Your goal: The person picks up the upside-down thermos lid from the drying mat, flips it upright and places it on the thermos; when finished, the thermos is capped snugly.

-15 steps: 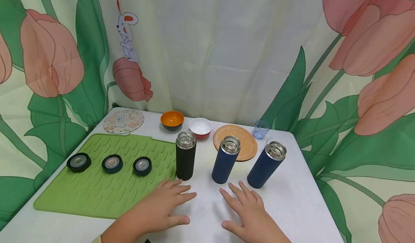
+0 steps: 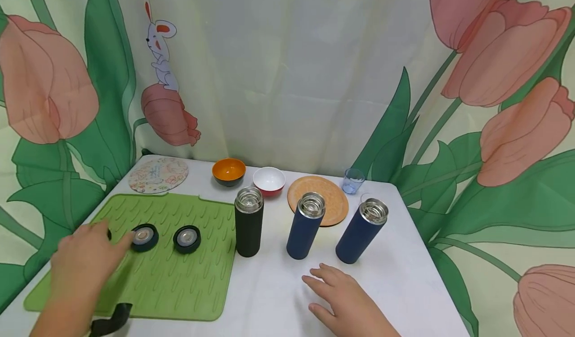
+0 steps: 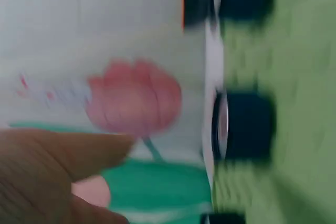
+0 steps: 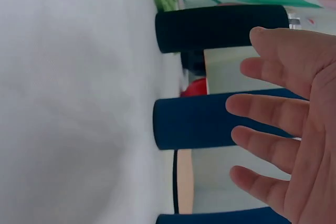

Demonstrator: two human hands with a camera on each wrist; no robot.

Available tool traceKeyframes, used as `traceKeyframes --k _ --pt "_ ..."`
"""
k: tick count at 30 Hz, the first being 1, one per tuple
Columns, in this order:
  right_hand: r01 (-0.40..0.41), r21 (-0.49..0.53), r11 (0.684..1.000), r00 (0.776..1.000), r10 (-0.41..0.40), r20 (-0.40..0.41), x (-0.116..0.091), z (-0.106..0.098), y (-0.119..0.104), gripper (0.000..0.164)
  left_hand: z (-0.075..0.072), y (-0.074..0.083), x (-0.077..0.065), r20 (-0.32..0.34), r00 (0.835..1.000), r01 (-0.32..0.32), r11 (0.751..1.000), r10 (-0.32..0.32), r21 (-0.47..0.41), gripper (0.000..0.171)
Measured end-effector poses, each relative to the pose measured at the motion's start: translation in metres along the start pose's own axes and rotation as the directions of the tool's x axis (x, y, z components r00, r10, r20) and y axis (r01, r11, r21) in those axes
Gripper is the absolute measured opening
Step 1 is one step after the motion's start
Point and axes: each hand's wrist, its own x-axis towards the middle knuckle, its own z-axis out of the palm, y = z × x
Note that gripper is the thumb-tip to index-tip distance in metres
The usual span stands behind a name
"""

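Note:
My left hand (image 2: 87, 254) is above the left part of the green mat (image 2: 179, 297), fingers spread. It covers most of the leftmost bottle lid (image 2: 109, 234); whether it touches that lid cannot be seen. Its thumb is beside the middle lid (image 2: 144, 237), and the right lid (image 2: 186, 239) lies farther along the mat. In the left wrist view the fingers are apart from the middle lid (image 3: 247, 125). Relaxed and holding nothing, my right hand (image 2: 343, 299) hovers before three lidless bottles: a black one (image 2: 248, 227), a blue one (image 2: 303, 234) and another blue one (image 2: 359, 234).
Along the back of the white table (image 2: 269, 297) stand an orange bowl (image 2: 229, 172), a red-and-white bowl (image 2: 269, 181) and a clear glass (image 2: 352, 180). A round wooden plate (image 2: 334, 207) lies behind the blue bottles. A floral round mat (image 2: 158, 175) lies at back left.
My left hand has moved left from before the black bottle to the leftmost lid. My right hand stays near the blue bottles. The head view has shifted slightly.

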Motion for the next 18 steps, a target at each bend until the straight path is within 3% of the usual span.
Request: traceKeyframes --k 2,4,8,10,13,18 --pt "0.020 0.002 1.000 1.000 -0.020 -0.021 0.002 0.000 -0.004 0.046 -0.005 -0.027 0.017 0.101 0.987 0.120 0.990 -0.127 0.074 0.099" --pt "0.024 0.010 1.000 0.999 -0.024 -0.026 0.004 -0.001 -0.007 0.046 -0.007 -0.046 0.032 0.199 0.955 0.195 0.971 -0.220 0.138 0.109" --pt "0.023 0.039 0.999 1.000 -0.024 0.002 0.007 -0.002 -0.012 0.045 -0.004 -0.067 0.051 0.340 0.904 0.201 0.959 -0.261 0.201 0.116" --pt "0.018 0.054 0.998 1.000 -0.019 0.020 0.007 -0.003 -0.015 0.045 -0.004 -0.072 0.056 0.381 0.892 0.181 0.965 -0.242 0.189 0.110" --pt "0.009 0.065 0.998 0.999 -0.011 0.034 0.008 -0.002 -0.018 0.045 -0.005 -0.073 0.057 0.401 0.888 0.173 0.971 -0.227 0.166 0.103" --pt "0.021 0.057 0.998 0.998 -0.024 0.051 0.012 0.001 -0.029 0.044 -0.004 -0.072 0.055 0.379 0.901 0.170 0.975 -0.213 0.144 0.097"
